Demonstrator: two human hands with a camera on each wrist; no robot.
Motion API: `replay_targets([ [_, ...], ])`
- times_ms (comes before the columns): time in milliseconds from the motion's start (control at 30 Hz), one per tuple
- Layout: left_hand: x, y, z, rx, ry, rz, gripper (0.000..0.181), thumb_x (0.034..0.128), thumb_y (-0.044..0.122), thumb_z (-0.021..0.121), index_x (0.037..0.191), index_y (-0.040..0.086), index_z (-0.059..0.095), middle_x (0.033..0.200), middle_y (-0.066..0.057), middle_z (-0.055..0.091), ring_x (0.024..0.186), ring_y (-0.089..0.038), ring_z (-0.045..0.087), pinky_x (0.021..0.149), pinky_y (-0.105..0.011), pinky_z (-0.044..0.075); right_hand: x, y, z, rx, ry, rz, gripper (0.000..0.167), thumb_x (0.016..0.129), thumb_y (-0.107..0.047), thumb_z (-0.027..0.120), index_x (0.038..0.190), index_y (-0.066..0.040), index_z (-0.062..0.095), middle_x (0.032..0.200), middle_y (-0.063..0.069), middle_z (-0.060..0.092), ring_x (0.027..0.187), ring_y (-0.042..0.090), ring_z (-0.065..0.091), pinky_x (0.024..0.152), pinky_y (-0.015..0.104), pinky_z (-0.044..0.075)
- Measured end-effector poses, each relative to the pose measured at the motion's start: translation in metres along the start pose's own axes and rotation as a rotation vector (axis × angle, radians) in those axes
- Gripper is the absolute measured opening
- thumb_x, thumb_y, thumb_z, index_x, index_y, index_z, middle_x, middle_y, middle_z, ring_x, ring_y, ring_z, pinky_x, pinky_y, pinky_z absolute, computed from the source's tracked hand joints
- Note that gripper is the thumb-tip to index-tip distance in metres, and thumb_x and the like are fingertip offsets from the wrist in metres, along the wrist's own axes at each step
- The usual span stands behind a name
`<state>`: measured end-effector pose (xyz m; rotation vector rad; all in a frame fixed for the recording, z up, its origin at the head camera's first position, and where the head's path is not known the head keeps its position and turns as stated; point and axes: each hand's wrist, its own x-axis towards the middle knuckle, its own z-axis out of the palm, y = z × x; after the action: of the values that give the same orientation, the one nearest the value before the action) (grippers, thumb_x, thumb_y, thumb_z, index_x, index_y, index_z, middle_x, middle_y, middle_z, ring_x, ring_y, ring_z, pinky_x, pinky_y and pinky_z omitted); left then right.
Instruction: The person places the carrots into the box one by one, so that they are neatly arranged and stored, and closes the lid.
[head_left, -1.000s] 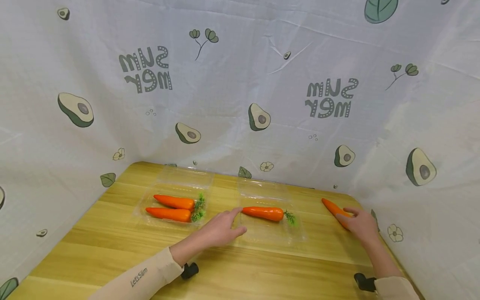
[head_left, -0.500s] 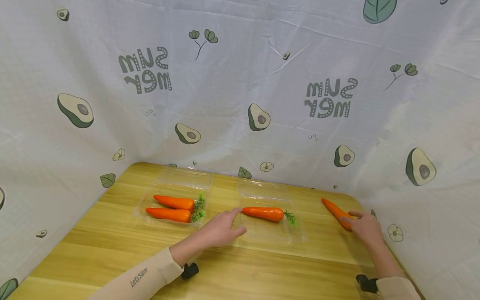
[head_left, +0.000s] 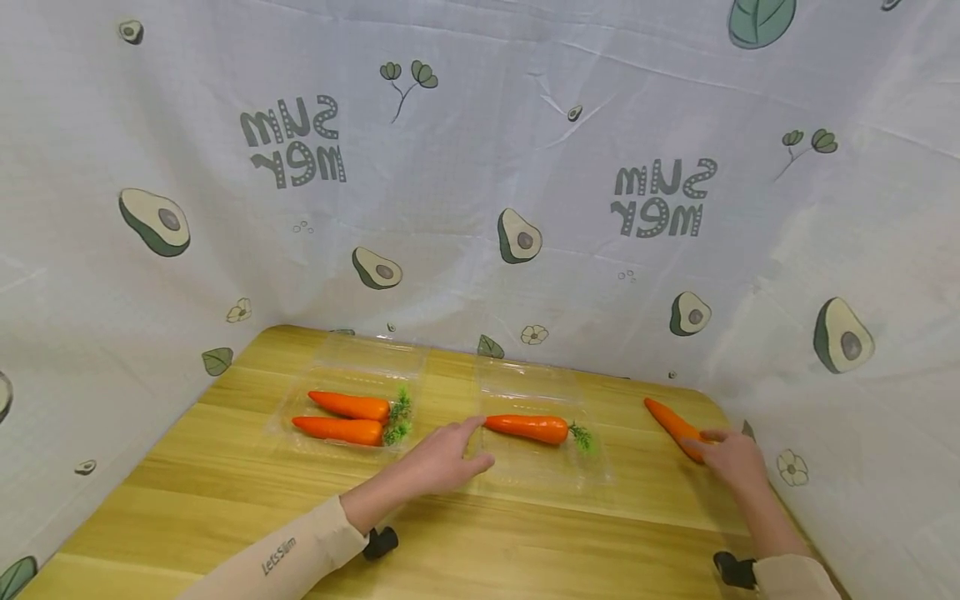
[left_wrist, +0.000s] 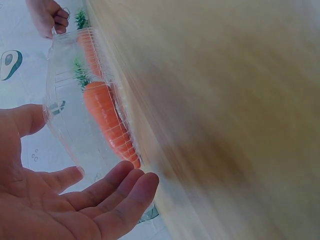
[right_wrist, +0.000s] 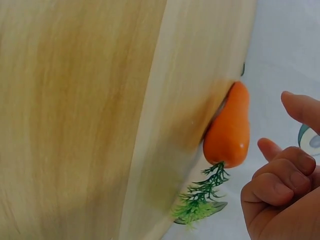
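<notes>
My left hand [head_left: 444, 460] is stretched out at the left edge of a clear hinged plastic box [head_left: 527, 380], one fingertip at its rim [left_wrist: 45, 112], the other fingers loosely bent. In the box lies one orange carrot [head_left: 528, 427] with a green top, its tip beside that fingertip. My right hand [head_left: 737, 465] hovers beside a loose carrot [head_left: 670, 422] at the table's right side. The right wrist view shows a gap between the fingers and that carrot [right_wrist: 229, 132]; thumb and forefinger stand apart, the others are curled. In the head view the hand hides its green top.
A second clear box [head_left: 378, 353] stands open at the left with two carrots [head_left: 339, 429] side by side in it. Both lids lean back toward a patterned curtain [head_left: 450, 167], which encloses the table [head_left: 480, 550] behind and at the sides.
Over the last second my right hand has come off the loose carrot and drawn back slightly to the right. The carrot is nearly where it was. My left hand stays put.
</notes>
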<state>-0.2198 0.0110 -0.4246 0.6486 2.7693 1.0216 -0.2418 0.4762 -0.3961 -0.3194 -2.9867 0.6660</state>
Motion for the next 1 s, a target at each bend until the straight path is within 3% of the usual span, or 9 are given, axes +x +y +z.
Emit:
replay_targets([
  [433,0.0017,0.0006,0.0017,0.021,0.012,-0.011,0.070,0.0994,0.048,0.059,0.157,0.015,0.036,0.148,-0.016,0.053,0.137,-0.035,0.049,0.110,-0.053,0.042,-0.0003,0.0064,0.0012,0.027,-0.022,0.033,0.076,0.096,-0.046,0.062,0.134,0.019,0.050,0.138,0.045,0.042,0.117,0.060,0.046,0.095,0.062,0.043],
  [733,-0.0001,0.0020,0.0005,0.019,0.012,-0.006,0.071,0.0987,0.047,0.061,0.156,0.014,0.037,0.146,-0.017,0.055,0.136,-0.035,0.051,0.109,-0.053,0.043,0.0030,0.0097,-0.0009,-0.021,-0.003,0.055,0.076,0.094,-0.046,0.063,0.135,0.017,0.049,0.138,0.045,0.042,0.115,0.059,0.047,0.095,0.061,0.043],
  [1000,0.0006,0.0007,0.0015,0.019,0.011,-0.008,0.070,0.0989,0.048,0.060,0.156,0.014,0.037,0.147,-0.016,0.054,0.136,-0.035,0.050,0.109,-0.053,0.043,-0.0006,0.0090,-0.0015,0.034,-0.004,0.094,0.079,0.094,-0.044,0.064,0.136,0.020,0.046,0.141,0.045,0.038,0.120,0.061,0.044,0.097,0.061,0.043],
])
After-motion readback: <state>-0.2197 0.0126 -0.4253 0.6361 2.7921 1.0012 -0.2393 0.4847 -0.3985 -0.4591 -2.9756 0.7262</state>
